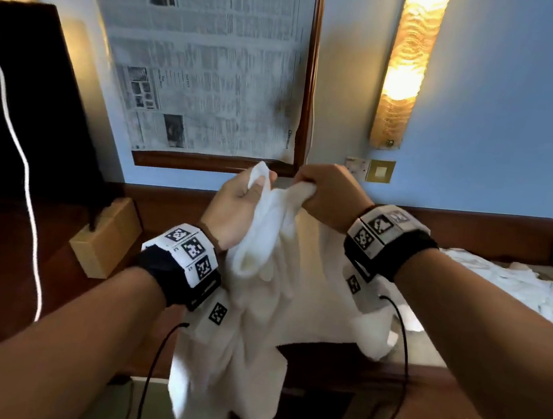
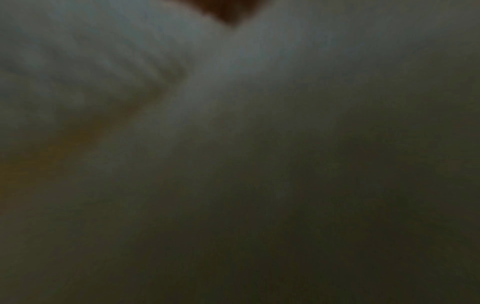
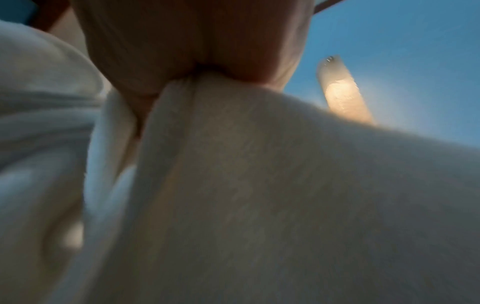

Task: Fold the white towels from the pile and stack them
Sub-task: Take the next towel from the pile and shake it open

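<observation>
White cloth was bunched in the fingers (image 1: pixel 264 184) of both hands. The left hand (image 1: pixel 234 204) pinched one part of the towel (image 1: pixel 256 310)'s top edge, and the right hand (image 1: pixel 328 194) was curled tight round another part close beside it. The towel hung down in front of the person, crumpled, above the surface (image 1: pixel 421 381). More white towels (image 1: pixel 517 288) lay in a pile to the right. This looked like the opening-out step. Next, the hands would need to find the corners and pull apart.
</observation>
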`<state>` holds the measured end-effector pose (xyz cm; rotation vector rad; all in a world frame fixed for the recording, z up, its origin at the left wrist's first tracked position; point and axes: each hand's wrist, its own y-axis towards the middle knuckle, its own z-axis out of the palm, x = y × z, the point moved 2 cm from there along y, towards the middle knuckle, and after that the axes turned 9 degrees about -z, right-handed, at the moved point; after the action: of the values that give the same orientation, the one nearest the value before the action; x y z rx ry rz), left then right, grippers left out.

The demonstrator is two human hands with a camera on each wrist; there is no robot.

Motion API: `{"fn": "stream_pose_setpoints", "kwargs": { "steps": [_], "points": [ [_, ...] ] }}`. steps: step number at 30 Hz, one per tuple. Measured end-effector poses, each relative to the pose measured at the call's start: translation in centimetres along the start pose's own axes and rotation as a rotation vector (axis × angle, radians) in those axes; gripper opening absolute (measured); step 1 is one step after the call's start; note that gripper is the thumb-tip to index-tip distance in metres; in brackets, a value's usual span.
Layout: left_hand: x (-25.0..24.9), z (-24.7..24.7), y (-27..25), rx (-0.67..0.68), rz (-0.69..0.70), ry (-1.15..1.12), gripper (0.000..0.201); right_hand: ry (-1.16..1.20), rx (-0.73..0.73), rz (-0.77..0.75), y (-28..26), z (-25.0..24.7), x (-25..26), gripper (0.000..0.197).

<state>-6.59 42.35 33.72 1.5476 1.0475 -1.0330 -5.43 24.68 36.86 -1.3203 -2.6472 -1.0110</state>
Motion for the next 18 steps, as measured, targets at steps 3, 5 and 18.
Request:
{"fn": "stream_pose_setpoints", "kwargs": {
  "steps": [3,5,18],
  "points": [
    [-0.3,-0.6,-1.5,0.035,-0.034,0.237,0.031,-0.030,-0.019,-0.004,0.2,-0.9,2.9,0.013],
    [-1.1,-1.1,-2.3,0.065,-0.037,0.310,0.034,-0.032,-0.001,0.019,-0.5,-1.0,3.9,0.012],
    [-4.2,-7.0,-4.8,-0.098,0.000,0.417,0.040,0.065,0.365,0.384,-11.6,5.1,1.6,0.023]
  ]
}}
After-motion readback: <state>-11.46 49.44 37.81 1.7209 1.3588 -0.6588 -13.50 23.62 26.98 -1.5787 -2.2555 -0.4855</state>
